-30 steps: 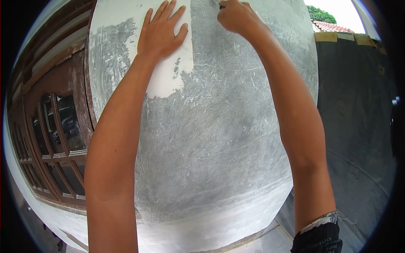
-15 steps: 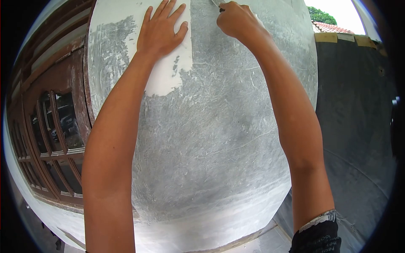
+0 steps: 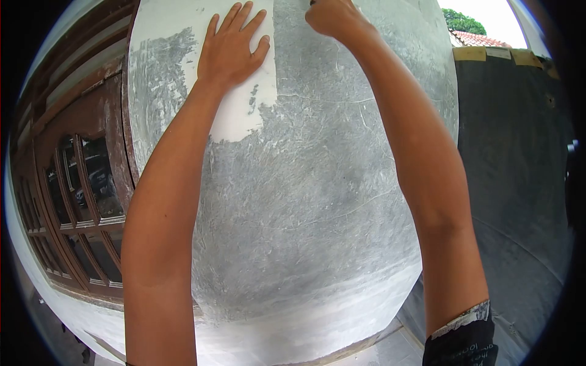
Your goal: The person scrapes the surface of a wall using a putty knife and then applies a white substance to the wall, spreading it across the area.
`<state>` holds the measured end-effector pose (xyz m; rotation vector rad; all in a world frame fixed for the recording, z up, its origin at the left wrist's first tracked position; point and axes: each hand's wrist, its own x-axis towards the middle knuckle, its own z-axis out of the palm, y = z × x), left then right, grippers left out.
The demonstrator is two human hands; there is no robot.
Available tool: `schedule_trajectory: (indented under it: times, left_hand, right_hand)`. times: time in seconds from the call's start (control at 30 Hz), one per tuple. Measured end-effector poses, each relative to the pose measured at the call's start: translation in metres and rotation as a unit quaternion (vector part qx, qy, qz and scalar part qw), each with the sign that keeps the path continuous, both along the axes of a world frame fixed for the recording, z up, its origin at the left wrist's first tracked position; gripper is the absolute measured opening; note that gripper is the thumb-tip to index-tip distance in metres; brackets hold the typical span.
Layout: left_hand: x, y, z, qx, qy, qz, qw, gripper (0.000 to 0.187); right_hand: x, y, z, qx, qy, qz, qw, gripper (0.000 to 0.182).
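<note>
My left hand [image 3: 229,52] lies flat with its fingers spread on the white paint layer [image 3: 235,122] of the wall. At the top edge of the view, my right hand [image 3: 334,17] is closed around the dark handle of a scraper [image 3: 313,2]. Most of that tool is cut off by the frame, so its blade is out of sight. Bare grey plaster [image 3: 305,165] with fine cracks and scratches surrounds the paint. The right fist is over grey plaster, just right of the paint's straight vertical edge.
To the left is a brown wooden window frame [image 3: 91,226] with glass panes. A dark sheet [image 3: 513,158] hangs on the right, with tan pieces [image 3: 470,53] along its top. Beyond it are a tiled roof [image 3: 479,39] and a tree [image 3: 464,21]. Pale floor [image 3: 378,351] shows below.
My right hand has moved up and slightly left, carrying the scraper's metal part out of view. My left hand stays in place on the paint.
</note>
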<state>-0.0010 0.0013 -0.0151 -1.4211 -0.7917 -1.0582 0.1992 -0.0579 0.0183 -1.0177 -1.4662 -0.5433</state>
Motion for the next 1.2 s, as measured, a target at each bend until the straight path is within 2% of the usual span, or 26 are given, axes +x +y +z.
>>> schedule_trajectory:
  times: [0.07,0.17,0.2,0.3,0.43,0.6,0.7,0.8,1.0,1.13,1.2]
  left_hand:
    - [-0.002,0.000,0.000,0.002,-0.003,0.002,1.000,0.058]
    - [-0.001,-0.002,0.000,-0.002,-0.002,-0.011,1.000,0.058]
    - [-0.001,-0.001,0.001,-0.002,-0.004,-0.010,1.000,0.058]
    - [0.000,-0.001,0.000,0.002,-0.008,-0.004,1.000,0.058]
    - [-0.001,0.000,0.001,-0.003,-0.006,0.007,1.000,0.058]
    - [-0.001,0.003,0.001,-0.002,-0.009,-0.002,1.000,0.057]
    - [-0.003,0.002,0.002,0.007,-0.013,-0.007,1.000,0.057]
    - [-0.001,0.003,0.002,0.005,-0.008,-0.009,1.000,0.057]
    - [-0.002,0.001,-0.001,0.000,-0.007,-0.016,1.000,0.057]
    - [-0.003,0.002,0.001,0.013,-0.004,-0.012,1.000,0.057]
    - [-0.003,0.002,0.004,0.012,-0.001,-0.015,1.000,0.058]
  right_hand:
    - [0.004,-0.018,0.004,-0.053,-0.061,0.027,0.996,0.042]
    - [0.002,-0.024,-0.020,-0.095,-0.048,0.031,0.994,0.044]
    - [0.000,-0.015,-0.033,-0.046,-0.024,0.030,0.998,0.044]
    - [-0.006,-0.020,-0.033,-0.056,0.000,0.038,0.998,0.044]
    - [-0.004,0.000,0.004,-0.026,-0.013,0.006,1.000,0.045]
    - [-0.006,-0.020,-0.038,-0.040,-0.024,0.007,0.999,0.044]
    - [-0.006,0.004,-0.014,-0.009,-0.016,-0.007,1.000,0.045]
    - [-0.006,-0.001,0.011,-0.035,-0.034,-0.020,0.999,0.045]
    - [-0.006,-0.010,-0.041,-0.022,-0.034,0.022,0.999,0.043]
    - [-0.005,0.012,0.000,0.002,0.008,0.019,1.000,0.041]
    - [-0.007,-0.001,0.012,-0.045,-0.031,0.016,0.998,0.041]
